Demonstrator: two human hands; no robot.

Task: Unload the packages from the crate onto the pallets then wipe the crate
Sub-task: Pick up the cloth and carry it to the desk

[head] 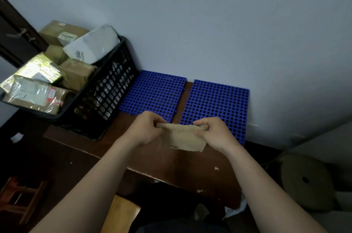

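A black plastic crate (106, 88) stands at the table's left end, heaped with packages: brown boxes (76, 75), a white mailer bag (93, 44), a gold foil parcel (38, 70) and a clear-wrapped parcel (34, 95). Two blue perforated pallets (154, 92) (215, 105) lie side by side against the wall, bare. In front of them my left hand (146, 130) and my right hand (215, 133) each pinch an end of a beige cloth (182, 137), held stretched above the table.
The brown wooden table (152, 158) has its near edge running diagonally below my hands. A dark door (17, 36) is at the far left. A red-brown stool (19, 196) stands low left, and a round tan object (304, 179) sits at the right.
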